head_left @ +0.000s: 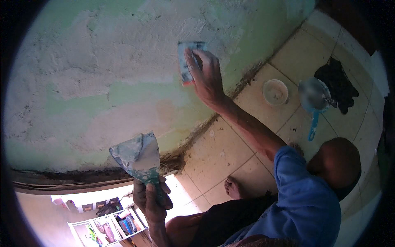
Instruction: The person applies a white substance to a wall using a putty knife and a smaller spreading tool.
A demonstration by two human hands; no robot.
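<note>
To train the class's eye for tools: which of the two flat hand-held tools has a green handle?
The fan-shaped metal putty knife in the left hand; the bluish-grey rectangular spreader in the right hand shows no handle.

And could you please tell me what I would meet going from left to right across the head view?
Putty knife in the left hand, flat tool under the right hand, bare foot, round white bowl, blue-handled container, dark cloth.
</note>
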